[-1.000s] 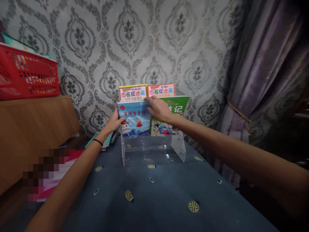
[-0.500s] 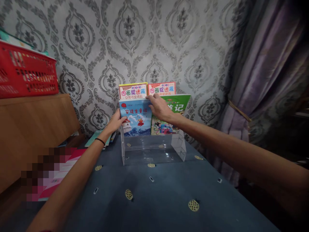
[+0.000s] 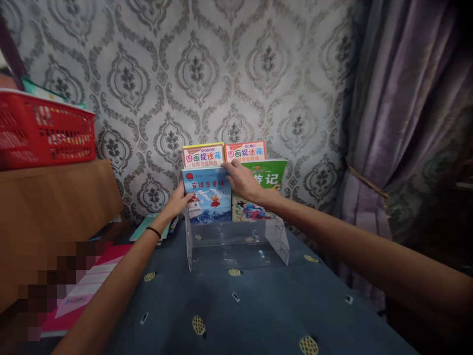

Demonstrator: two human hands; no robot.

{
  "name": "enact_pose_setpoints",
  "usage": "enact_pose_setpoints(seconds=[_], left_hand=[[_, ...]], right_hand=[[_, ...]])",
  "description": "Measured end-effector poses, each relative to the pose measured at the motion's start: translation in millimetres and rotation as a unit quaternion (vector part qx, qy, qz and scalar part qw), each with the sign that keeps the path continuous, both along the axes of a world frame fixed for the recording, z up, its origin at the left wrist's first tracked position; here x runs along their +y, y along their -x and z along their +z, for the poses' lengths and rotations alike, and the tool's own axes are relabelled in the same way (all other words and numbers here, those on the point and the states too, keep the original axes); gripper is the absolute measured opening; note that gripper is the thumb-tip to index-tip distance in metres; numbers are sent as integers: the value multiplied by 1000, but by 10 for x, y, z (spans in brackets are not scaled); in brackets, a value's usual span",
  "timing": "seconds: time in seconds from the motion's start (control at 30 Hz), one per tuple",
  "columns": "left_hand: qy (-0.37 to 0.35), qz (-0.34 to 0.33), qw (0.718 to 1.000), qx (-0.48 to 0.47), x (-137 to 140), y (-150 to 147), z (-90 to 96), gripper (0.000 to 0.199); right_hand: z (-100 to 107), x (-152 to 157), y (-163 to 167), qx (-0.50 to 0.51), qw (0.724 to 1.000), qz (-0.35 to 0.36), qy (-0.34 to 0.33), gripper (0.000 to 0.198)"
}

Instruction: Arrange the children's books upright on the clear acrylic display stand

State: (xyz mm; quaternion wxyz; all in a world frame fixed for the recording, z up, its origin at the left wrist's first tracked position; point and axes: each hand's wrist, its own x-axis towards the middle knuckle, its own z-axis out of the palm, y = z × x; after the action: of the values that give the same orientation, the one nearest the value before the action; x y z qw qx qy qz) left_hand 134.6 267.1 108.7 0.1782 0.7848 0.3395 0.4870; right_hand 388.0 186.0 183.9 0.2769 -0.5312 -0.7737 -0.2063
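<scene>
A blue picture book (image 3: 210, 202) stands upright in a clear plastic book rack (image 3: 229, 254). My left hand (image 3: 178, 201) grips its left edge, thumb across the front cover. My right hand (image 3: 242, 180) closes on the book's top right corner, its fingertips at the upper edge. Beside it on the right, a green book (image 3: 254, 207) leans in the same tier, partly hidden by my right hand and forearm. Behind them, on the back tier, stand a yellow-edged book (image 3: 203, 154) and a red-edged book (image 3: 246, 150), only their tops showing.
The rack rests on a dark blue tablecloth (image 3: 266, 310) with pineapple prints. At left are a wooden cabinet (image 3: 55, 207) bearing a red basket (image 3: 48, 128), a pink-covered book (image 3: 88, 286) and a small stack of books (image 3: 148, 227). A grey curtain (image 3: 384, 123) hangs at right.
The whole scene sits lower in the picture, as the camera has tilted up slightly. Both hands keep their places on the blue book, which stays in the rack.
</scene>
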Motion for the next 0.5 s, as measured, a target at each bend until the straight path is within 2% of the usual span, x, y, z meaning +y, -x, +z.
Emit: enact_pose_setpoints(seconds=[0.1,0.27,0.5], left_hand=[[29,2,999,-22,-66,-29,15,42],[65,-32,995,-63,-162,-60,24,43],[77,-32,995,-61,-214,-61,26,46]], right_hand=[[-28,47,-36,7,1000,20,-20,42],[-94,123,-95,15,995,65,-71,44],[-117,121,-103,22,992,91,-80,52]])
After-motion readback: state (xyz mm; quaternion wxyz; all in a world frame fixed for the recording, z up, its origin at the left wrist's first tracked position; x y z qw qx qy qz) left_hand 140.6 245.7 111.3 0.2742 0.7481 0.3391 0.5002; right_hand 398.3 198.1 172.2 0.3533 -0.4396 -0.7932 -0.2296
